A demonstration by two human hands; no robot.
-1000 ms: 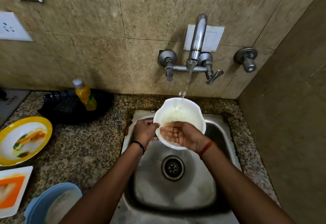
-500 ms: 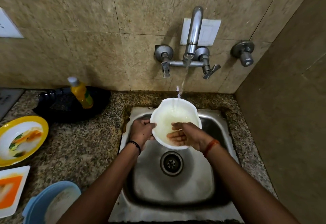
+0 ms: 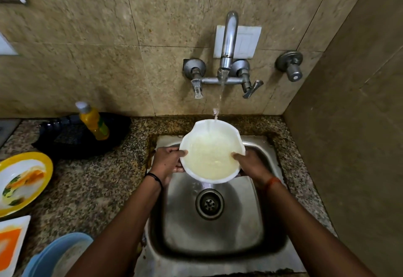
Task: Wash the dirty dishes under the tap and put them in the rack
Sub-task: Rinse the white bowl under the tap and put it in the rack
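Two hands grip a round white plastic bowl [image 3: 210,156] over the square steel sink [image 3: 218,228], the left hand [image 3: 168,161] and right hand [image 3: 250,164] each clasping opposite rims, as water from the chrome wall tap [image 3: 227,43] fills it with cloudy liquid.

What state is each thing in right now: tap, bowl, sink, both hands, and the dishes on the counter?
Tap: running.
White bowl: held over the sink, filling with cloudy water.
Left hand: grips the bowl's rim.
Right hand: grips the opposite rim.
Sink: wet, drain open.
Yellow plate: dirty, on the counter.
Soap bottle: upright, capped.
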